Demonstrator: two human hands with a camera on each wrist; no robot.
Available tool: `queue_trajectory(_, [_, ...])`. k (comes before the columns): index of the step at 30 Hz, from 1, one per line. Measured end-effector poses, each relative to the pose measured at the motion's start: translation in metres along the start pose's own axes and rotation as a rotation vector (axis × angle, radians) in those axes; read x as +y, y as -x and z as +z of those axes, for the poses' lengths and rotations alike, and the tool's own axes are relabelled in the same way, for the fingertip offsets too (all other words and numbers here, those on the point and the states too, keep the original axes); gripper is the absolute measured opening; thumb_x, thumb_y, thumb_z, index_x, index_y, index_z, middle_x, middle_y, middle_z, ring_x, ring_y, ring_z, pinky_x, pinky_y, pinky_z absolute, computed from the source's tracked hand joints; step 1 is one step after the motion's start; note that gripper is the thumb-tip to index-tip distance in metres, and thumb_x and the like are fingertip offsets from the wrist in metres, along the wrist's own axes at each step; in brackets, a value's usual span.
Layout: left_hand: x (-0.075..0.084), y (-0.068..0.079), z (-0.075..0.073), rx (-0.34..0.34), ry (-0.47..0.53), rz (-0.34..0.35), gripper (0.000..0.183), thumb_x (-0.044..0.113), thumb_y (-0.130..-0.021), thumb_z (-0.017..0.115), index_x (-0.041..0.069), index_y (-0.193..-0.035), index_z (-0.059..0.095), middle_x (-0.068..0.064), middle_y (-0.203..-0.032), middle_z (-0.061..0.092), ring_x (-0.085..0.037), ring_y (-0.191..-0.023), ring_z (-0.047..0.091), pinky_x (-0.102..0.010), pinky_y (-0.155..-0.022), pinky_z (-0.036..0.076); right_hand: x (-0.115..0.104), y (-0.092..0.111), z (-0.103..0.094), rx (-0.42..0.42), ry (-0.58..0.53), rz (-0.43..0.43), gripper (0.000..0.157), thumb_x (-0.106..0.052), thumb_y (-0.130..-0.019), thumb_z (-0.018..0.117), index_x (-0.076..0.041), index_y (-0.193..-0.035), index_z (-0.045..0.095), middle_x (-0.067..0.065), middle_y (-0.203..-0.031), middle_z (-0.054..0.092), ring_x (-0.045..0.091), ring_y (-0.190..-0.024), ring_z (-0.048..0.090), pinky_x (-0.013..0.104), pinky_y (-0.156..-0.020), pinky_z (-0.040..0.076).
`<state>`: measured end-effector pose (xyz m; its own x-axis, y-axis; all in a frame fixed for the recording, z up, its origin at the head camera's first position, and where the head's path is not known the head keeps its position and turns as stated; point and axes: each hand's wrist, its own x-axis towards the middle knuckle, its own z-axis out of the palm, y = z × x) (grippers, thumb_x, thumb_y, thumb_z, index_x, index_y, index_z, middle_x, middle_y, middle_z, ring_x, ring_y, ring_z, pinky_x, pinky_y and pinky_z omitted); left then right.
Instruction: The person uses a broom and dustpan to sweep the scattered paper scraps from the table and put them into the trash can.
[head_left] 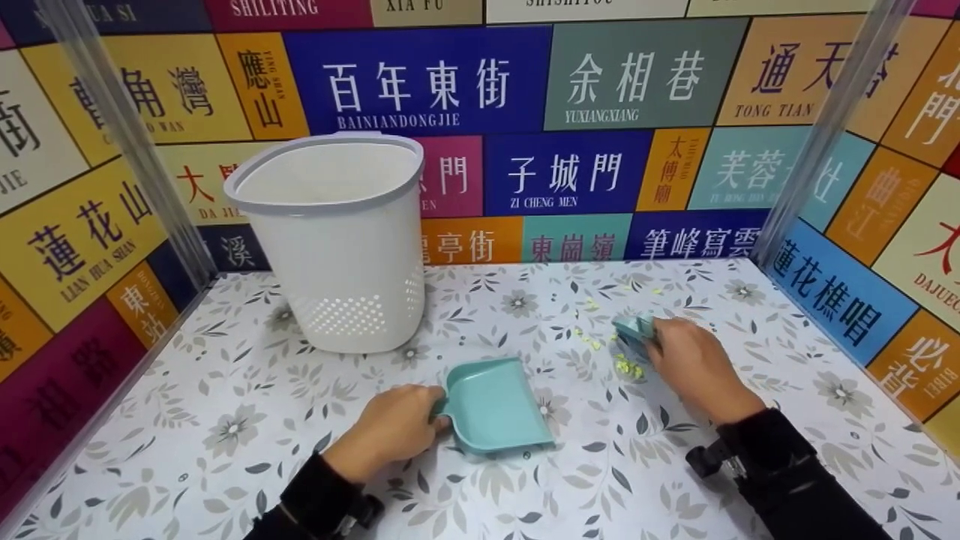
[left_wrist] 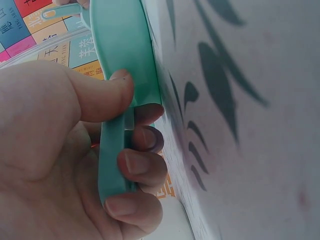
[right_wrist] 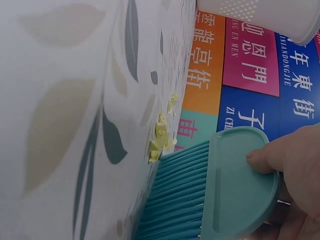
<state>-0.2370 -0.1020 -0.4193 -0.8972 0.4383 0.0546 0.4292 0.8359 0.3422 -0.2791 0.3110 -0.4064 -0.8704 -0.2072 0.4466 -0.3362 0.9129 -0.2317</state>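
Note:
My left hand [head_left: 394,424] grips the handle of a teal dustpan [head_left: 495,409], fingers curled round it in the left wrist view. The dustpan lies on the flowered cloth with its wide edge facing right and no scraps visible in it. On the right, my right hand [head_left: 694,367] holds a small teal brush [right_wrist: 240,180] by its back. Its bristles [right_wrist: 177,192] reach down to the cloth beside a cluster of yellow scraps [head_left: 628,367]. More yellow bits [head_left: 589,341] lie scattered to the left of and behind the brush.
A tall white bin [head_left: 337,255] with a grey rim and small holes stands at the back left. Panels printed with Chinese place names [head_left: 420,82] wall the back and sides. Clear corner posts [head_left: 825,112] rise at the table's rear edges.

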Motion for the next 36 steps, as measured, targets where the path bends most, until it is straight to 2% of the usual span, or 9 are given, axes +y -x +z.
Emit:
queue_trajectory(4, [-0.001, 0.001, 0.001, 0.012, -0.002, 0.011, 0.025, 0.021, -0.096, 0.078, 0.016, -0.083, 0.058, 0.001, -0.073, 0.054, -0.022, -0.074, 0.056, -0.047, -0.069, 0.050, -0.003, 0.001, 0.000, -0.019, -0.002, -0.008, 0.018, -0.002, -0.095, 0.074, -0.006, -0.083, 0.062, 0.011, -0.081, 0.066, 0.035, -0.079, 0.067, 0.055, -0.072, 0.055])
queue_trajectory(9, [-0.002, 0.001, 0.002, 0.016, -0.004, 0.014, 0.027, 0.020, -0.096, 0.078, 0.017, -0.081, 0.055, 0.002, -0.071, 0.052, -0.020, -0.071, 0.054, -0.045, -0.067, 0.048, -0.010, 0.000, -0.004, -0.083, -0.027, -0.004, 0.013, -0.004, -0.096, 0.074, -0.008, -0.087, 0.066, 0.007, -0.083, 0.067, 0.030, -0.080, 0.067, 0.052, -0.073, 0.056])
queue_trajectory(16, [-0.002, 0.001, 0.002, 0.011, -0.008, 0.009, 0.028, 0.020, -0.096, 0.078, 0.017, -0.081, 0.055, 0.001, -0.071, 0.052, -0.021, -0.072, 0.054, -0.045, -0.068, 0.048, -0.020, 0.000, -0.014, -0.157, -0.039, -0.030, 0.017, -0.005, -0.095, 0.077, -0.009, -0.084, 0.065, 0.001, -0.080, 0.063, 0.022, -0.075, 0.062, 0.048, -0.071, 0.054])
queue_trajectory(21, [-0.001, 0.000, 0.002, 0.009, -0.012, 0.008, 0.027, 0.021, -0.096, 0.078, 0.017, -0.081, 0.056, 0.001, -0.071, 0.052, -0.021, -0.071, 0.054, -0.045, -0.067, 0.048, -0.023, -0.002, -0.025, -0.240, -0.081, 0.009, 0.009, -0.009, -0.097, 0.075, -0.007, -0.092, 0.069, 0.001, -0.084, 0.066, 0.019, -0.076, 0.060, 0.044, -0.070, 0.052])
queue_trajectory(23, [-0.001, 0.000, 0.002, 0.012, -0.014, 0.009, 0.027, 0.021, -0.096, 0.078, 0.017, -0.081, 0.056, 0.001, -0.072, 0.053, -0.021, -0.071, 0.054, -0.045, -0.067, 0.048, -0.022, -0.003, -0.029, -0.240, -0.089, 0.019, 0.005, -0.010, -0.098, 0.074, -0.006, -0.097, 0.072, 0.003, -0.087, 0.068, 0.019, -0.078, 0.062, 0.045, -0.071, 0.053])
queue_trajectory(27, [-0.002, -0.001, 0.002, 0.015, -0.009, 0.013, 0.025, 0.021, -0.096, 0.079, 0.017, -0.082, 0.058, 0.002, -0.073, 0.055, -0.021, -0.072, 0.056, -0.045, -0.068, 0.048, -0.017, -0.004, -0.034, -0.201, -0.069, 0.035, 0.008, -0.011, -0.100, 0.072, -0.003, -0.101, 0.073, 0.006, -0.089, 0.069, 0.023, -0.080, 0.064, 0.047, -0.072, 0.053])
queue_trajectory(32, [-0.002, 0.000, 0.002, 0.013, -0.001, 0.009, 0.024, 0.021, -0.096, 0.079, 0.017, -0.083, 0.058, 0.002, -0.074, 0.055, -0.021, -0.073, 0.056, -0.046, -0.069, 0.049, -0.009, -0.002, -0.029, -0.145, -0.019, 0.070, 0.014, -0.010, -0.100, 0.070, -0.005, -0.088, 0.064, 0.009, -0.085, 0.067, 0.026, -0.077, 0.062, 0.048, -0.069, 0.050])
queue_trajectory(36, [-0.002, 0.000, 0.002, 0.015, 0.002, 0.008, 0.025, 0.021, -0.096, 0.078, 0.017, -0.083, 0.058, 0.002, -0.074, 0.055, -0.022, -0.073, 0.057, -0.047, -0.070, 0.050, -0.008, -0.002, -0.022, -0.125, -0.030, 0.066, 0.022, -0.008, -0.098, 0.071, -0.009, -0.081, 0.059, 0.009, -0.083, 0.067, 0.026, -0.073, 0.061, 0.047, -0.066, 0.051])
